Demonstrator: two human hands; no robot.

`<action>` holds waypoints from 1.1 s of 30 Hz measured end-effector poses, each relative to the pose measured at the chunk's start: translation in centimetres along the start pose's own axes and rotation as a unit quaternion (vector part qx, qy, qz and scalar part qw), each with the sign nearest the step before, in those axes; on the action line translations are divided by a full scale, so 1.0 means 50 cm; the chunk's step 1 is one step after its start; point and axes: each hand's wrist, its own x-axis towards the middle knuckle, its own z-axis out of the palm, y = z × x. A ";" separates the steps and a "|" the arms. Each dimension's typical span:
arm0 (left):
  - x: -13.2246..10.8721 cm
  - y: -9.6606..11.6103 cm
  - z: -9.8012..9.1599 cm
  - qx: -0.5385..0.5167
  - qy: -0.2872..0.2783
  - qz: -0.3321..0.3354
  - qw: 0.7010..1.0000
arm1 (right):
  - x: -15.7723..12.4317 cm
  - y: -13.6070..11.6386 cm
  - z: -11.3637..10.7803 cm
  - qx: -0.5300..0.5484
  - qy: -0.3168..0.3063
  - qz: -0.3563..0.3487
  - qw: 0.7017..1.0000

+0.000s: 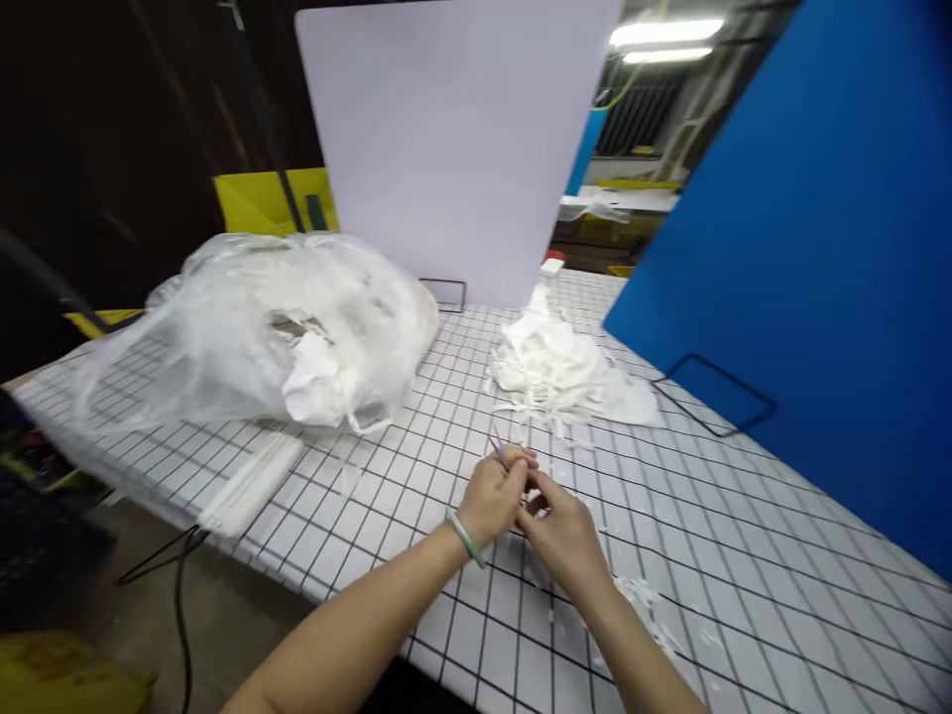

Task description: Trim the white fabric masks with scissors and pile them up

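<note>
My left hand (492, 496), with a pale green bangle on its wrist, is closed above the checked tabletop. A slim pointed tool (499, 448) sticks up from its fingers; its kind cannot be made out. Against it, fingertips touching, is my right hand (565, 535), its fingers bent in a pinch. Whatever lies between the fingertips is hidden. Just beyond both hands sits a loose heap of white fabric pieces and strips (554, 367).
A large clear plastic bag (349, 288) with white pieces bulges at the left, near a white power strip-like bar (253, 486). A lilac panel (461, 149) and a blue panel (803, 278) stand behind and right. White scraps (640, 595) lie by my right forearm.
</note>
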 end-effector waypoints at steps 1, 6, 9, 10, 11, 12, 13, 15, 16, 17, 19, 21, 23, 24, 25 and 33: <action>-0.021 -0.005 -0.006 0.018 0.015 0.007 1.000 | -0.015 0.001 0.013 -0.024 0.004 -0.019 1.000; -0.084 0.010 -0.117 0.117 0.049 0.059 0.990 | -0.024 -0.006 0.064 0.005 -0.084 -0.025 0.996; -0.051 0.044 -0.272 0.252 0.218 0.076 0.940 | -0.016 -0.018 0.087 0.070 -0.121 0.028 0.990; -0.028 0.057 -0.332 0.267 0.265 0.068 0.924 | -0.015 -0.024 0.092 0.083 -0.125 0.037 0.988; -0.004 0.070 -0.390 0.280 0.300 0.057 0.910 | -0.014 -0.031 0.096 0.092 -0.128 0.040 0.987; 0.018 0.081 -0.440 0.292 0.324 0.045 0.899 | -0.015 -0.040 0.100 0.098 -0.130 0.036 0.986; 0.035 0.090 -0.479 0.300 0.336 0.030 0.892 | -0.016 -0.049 0.103 0.103 -0.131 0.027 0.986; 0.046 0.094 -0.509 0.308 0.327 0.006 0.893 | -0.019 -0.066 0.107 0.111 -0.128 0.005 0.985; 0.038 0.089 -0.498 0.308 0.310 0.000 0.899 | -0.021 -0.072 0.107 0.116 -0.128 -0.001 0.985; 0.019 0.079 -0.472 0.303 0.287 -0.003 0.909 | -0.023 -0.076 0.106 0.124 -0.128 0.000 0.984; -0.041 0.051 -0.390 0.282 0.225 -0.005 0.933 | -0.027 -0.077 0.100 0.151 -0.126 0.014 0.980; -0.116 0.026 -0.304 0.243 0.153 -0.019 0.958 | -0.032 -0.072 0.090 0.181 -0.118 0.036 0.976; -0.184 0.016 -0.245 0.188 0.052 -0.047 0.980 | -0.038 -0.063 0.078 0.186 -0.109 0.055 0.975; -0.210 0.017 -0.232 0.158 -0.006 -0.064 0.985 | -0.042 -0.058 0.072 0.180 -0.108 0.062 0.976; -0.229 0.021 -0.229 0.137 -0.055 -0.081 0.986 | -0.046 -0.052 0.067 0.169 -0.109 0.069 0.977; -0.223 0.046 -0.375 0.362 -0.007 -0.072 0.929 | -0.090 0.014 0.028 0.106 -0.086 0.101 0.985</action>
